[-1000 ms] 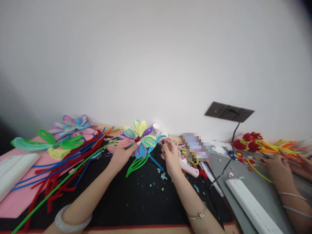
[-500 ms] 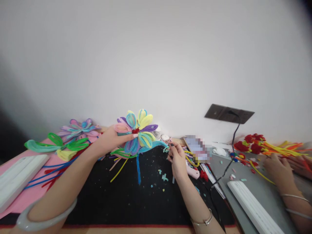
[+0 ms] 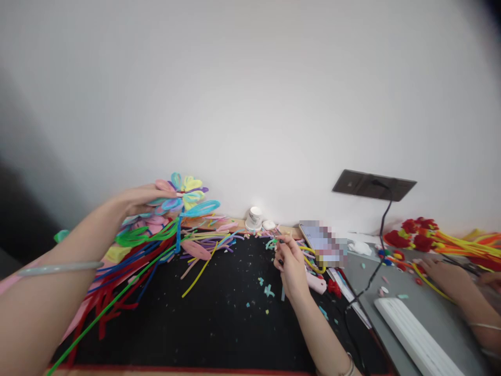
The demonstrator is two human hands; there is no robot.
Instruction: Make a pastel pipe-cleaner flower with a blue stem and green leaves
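At the left, my left hand (image 3: 144, 199) is closed on a many-petalled pipe-cleaner flower (image 3: 192, 197) in blue, yellow, pink and purple. A blue pipe-cleaner stem (image 3: 179, 232) hangs below the bloom, and a blue looped petal or leaf sticks out to its right. Under that forearm lie green looped leaves (image 3: 135, 237) and a heap of red and blue pipe cleaners (image 3: 117, 297). My right hand (image 3: 290, 261) is in a pinch over the mat's far right part, by small turquoise scraps (image 3: 269, 290). What its fingertips hold is too small to make out.
A white cup (image 3: 254, 218) stands by the wall. Cut pipe cleaners (image 3: 211, 237) lie along the black mat's (image 3: 203, 324) back edge. Rightward are a phone (image 3: 313, 237), a black cable (image 3: 368, 282), a white bar-shaped box (image 3: 415, 334) and a co-worker's hands (image 3: 446, 274) near red flowers.
My left hand has carried the flower leftward, uncovering the cup and loose pipe cleaners. A long green pipe cleaner now shows at lower left. My right hand stays near the scraps, still pinched.
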